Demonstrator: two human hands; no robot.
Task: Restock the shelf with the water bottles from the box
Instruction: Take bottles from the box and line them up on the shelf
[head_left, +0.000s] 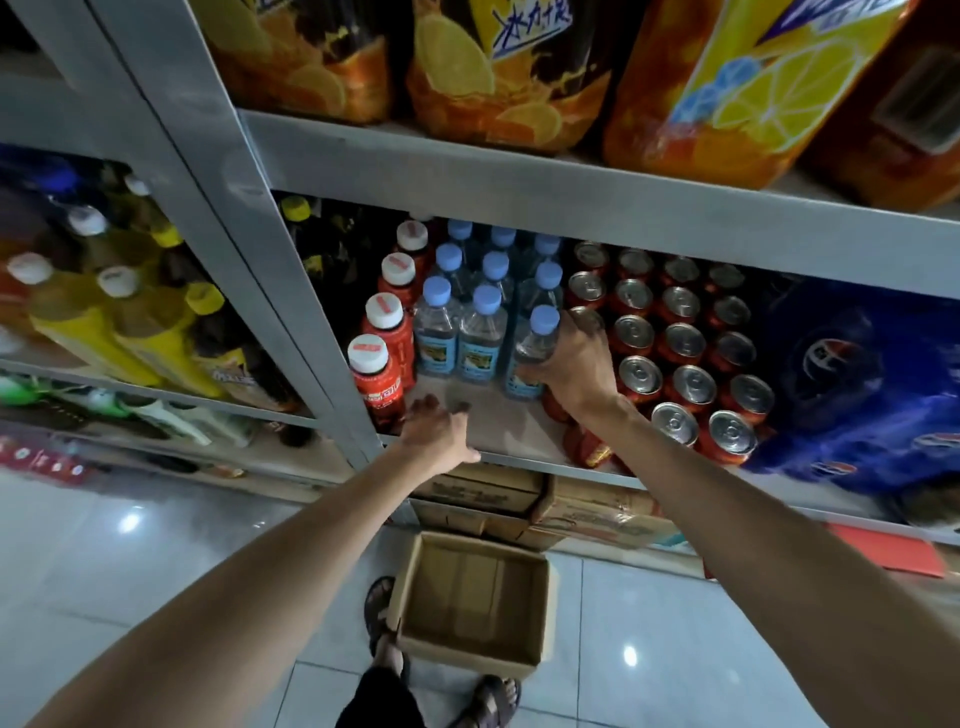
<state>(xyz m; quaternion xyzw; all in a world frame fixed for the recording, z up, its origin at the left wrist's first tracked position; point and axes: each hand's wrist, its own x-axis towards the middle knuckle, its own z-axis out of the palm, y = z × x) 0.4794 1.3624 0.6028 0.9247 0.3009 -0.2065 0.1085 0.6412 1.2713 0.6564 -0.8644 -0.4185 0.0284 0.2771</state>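
Note:
Several clear water bottles with blue caps (485, 317) stand in rows on the middle shelf (498, 423). My right hand (574, 361) grips the front right water bottle (535, 343), which stands on the shelf beside the cans. My left hand (434, 431) rests on the shelf's front edge with fingers spread, holding nothing. On the floor below sits the cardboard box (470, 597), open, with no bottles showing inside.
Red bottles with white caps (376, 376) stand left of the water. Red cans (685, 343) fill the right, then a blue soda pack (852, 384). Big orange drink bottles (498, 73) sit on the shelf above. Cartons (571, 509) lie under the shelf. Sandalled feet flank the box.

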